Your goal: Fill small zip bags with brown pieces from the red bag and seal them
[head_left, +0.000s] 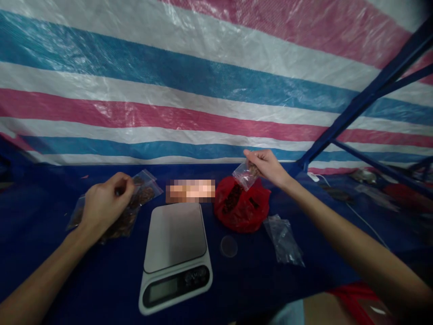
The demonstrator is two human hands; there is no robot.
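Note:
My right hand (265, 166) pinches a small clear zip bag (246, 176) by one end, some brown bits inside it. The bag hangs tilted over an open red plastic bag (248, 214) that contains dark brown pieces. On the left, my left hand (107, 198) hovers at or on several filled zip bags (145, 192) of brown pieces. Its fingers are curled together, and whatever they may hold is hidden. Between the hands stands a white kitchen scale (176, 239) with a bare weighing plate.
A small round clear lid or dish (228, 246) lies right of the scale. Flat clear plastic bags (283, 239) lie beside the red bag. Behind the scale is a blurred-out patch (190, 191). A striped sheet (169, 90) hangs behind the blue surface; blue metal bars (358, 99) slant at right.

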